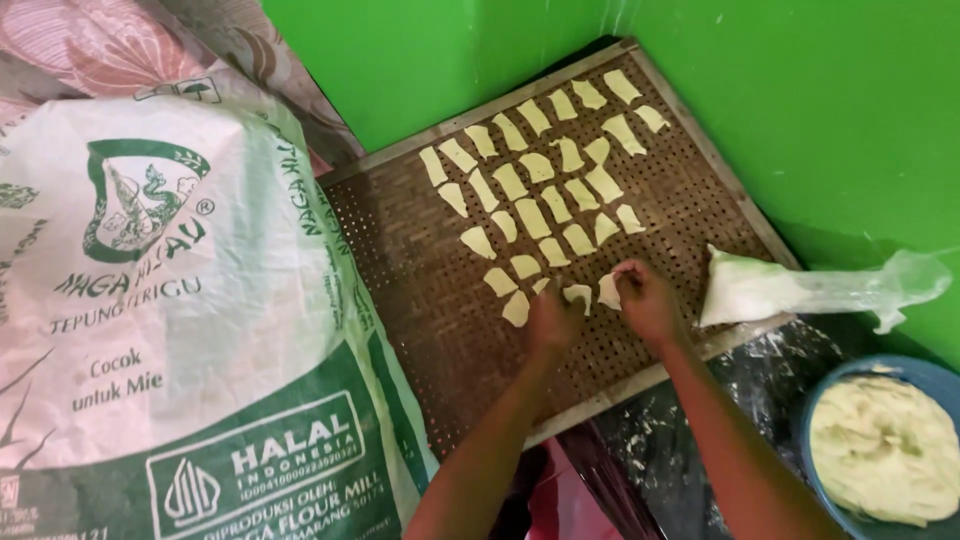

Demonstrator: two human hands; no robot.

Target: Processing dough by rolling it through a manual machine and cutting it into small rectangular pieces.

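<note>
Right hand (pixel 648 297) pinched on a small pale dough piece (pixel 609 290), fingertips closed around its upper edge, just above the woven tray (pixel 420 290). Left hand (pixel 553 318) beside it, fingers curled down over another dough piece (pixel 578 294); hard to tell whether gripping or only pressing flat. Both pieces at the near end of the rows of dough pieces (pixel 545 170), close to the last ones laid.

Risks, judged from this layout: soft, thin dough likely to stretch or tear if lifted by one corner. Sticking to fingertips possible, dragging a piece out of line on release. Crowded spacing near the hands, so overlap or fusing with a neighbour likely if set down carelessly. Open weave underneath, so hard pressing likely to push dough into the gaps.

Farther out: a plastic bag of white powder (pixel 790 285) lying across the tray's right edge, near the right forearm; a nudge from the elbow could spill it or shift the tray. A blue bowl of dough (pixel 885 450) at lower right, near the same arm. A large printed flour sack (pixel 170 320) leaning over the tray's left edge, apt to slump onto the bare weave. Green wall (pixel 800 100) close behind.
</note>
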